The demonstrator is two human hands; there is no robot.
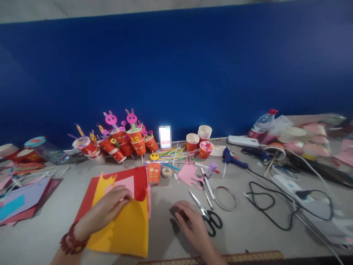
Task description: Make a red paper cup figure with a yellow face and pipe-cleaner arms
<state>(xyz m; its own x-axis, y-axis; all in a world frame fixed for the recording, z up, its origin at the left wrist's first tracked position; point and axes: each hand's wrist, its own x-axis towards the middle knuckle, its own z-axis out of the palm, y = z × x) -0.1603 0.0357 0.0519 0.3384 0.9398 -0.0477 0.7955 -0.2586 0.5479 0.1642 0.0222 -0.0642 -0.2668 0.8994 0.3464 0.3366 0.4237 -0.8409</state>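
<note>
Patterned strip [215,257] at near table edge. Your left hand [110,208] grasps the yellow paper [124,232] at its upper edge, over red paper [88,200]. Your right hand [191,224] is empty, fingers loosely curled, just beside the black-handled scissors [205,213]. Decorated orange cup [153,173] stands beyond the yellow paper, left of the tape roll [167,172]. Glue gun [233,159] farther right.
</note>
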